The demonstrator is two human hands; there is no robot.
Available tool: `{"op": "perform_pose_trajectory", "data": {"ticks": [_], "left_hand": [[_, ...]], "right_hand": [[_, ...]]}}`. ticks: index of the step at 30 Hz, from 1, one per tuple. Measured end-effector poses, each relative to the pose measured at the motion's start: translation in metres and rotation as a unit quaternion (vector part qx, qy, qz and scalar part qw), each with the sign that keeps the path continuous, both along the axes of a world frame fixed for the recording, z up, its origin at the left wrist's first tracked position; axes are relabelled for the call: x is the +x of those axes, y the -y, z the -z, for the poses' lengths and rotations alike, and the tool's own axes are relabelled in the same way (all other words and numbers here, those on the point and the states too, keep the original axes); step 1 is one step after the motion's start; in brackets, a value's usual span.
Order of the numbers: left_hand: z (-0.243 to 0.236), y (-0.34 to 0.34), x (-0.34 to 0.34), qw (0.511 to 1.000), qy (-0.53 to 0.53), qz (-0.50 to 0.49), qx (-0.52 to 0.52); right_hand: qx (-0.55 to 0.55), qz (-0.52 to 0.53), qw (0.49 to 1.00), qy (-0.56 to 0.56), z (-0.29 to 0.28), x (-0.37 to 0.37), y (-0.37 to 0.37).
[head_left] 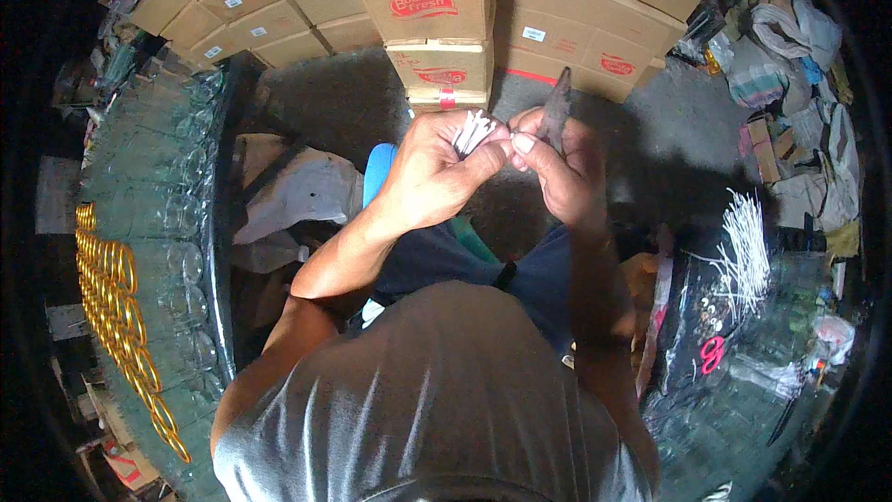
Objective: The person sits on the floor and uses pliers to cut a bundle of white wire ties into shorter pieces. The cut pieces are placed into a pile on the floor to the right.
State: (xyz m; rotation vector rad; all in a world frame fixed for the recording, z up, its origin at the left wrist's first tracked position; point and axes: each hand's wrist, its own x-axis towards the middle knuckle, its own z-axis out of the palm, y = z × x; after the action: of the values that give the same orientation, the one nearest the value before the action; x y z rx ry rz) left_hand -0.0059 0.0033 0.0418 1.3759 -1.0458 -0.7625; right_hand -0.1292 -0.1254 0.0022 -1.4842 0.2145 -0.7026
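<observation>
My left hand [432, 167] is closed around a small bundle of thin white wick-like strands [475, 133], whose ends stick up past the fingers. Close against it, my right hand [569, 167] grips a knife [556, 110] with a dark, pointed blade angled upward. The right thumb and a finger pinch together beside the left fingertips; anything small between them is too hard to make out. Both hands are held above my lap.
Cardboard boxes [446, 5] are stacked in front. On the left stand plastic-wrapped glass jars [167, 204] with gold rings [121, 316] in rows along them. To the right lie more long white strands [743, 251], pink-handled scissors [713, 354] and small round pieces. Sacks [762, 79] lie at the far right.
</observation>
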Motion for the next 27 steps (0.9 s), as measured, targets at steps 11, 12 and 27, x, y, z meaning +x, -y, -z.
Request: {"op": "perform_pose_trajectory", "data": {"ticks": [11,12,27], "left_hand": [[-0.003,-0.028,-0.004,0.992,-0.105,0.068,0.022],[0.001,-0.026,-0.007,0.987,-0.131,0.088,0.019],[0.017,0.008,-0.055,0.959,0.159,0.233,0.017]], "right_hand": [[0.114,0.060,0.989,0.066,-0.004,-0.016,-0.042],[0.118,0.050,0.989,0.068,-0.003,-0.023,-0.042],[-0.085,0.241,0.930,-0.266,-0.016,-0.130,-0.067]]}}
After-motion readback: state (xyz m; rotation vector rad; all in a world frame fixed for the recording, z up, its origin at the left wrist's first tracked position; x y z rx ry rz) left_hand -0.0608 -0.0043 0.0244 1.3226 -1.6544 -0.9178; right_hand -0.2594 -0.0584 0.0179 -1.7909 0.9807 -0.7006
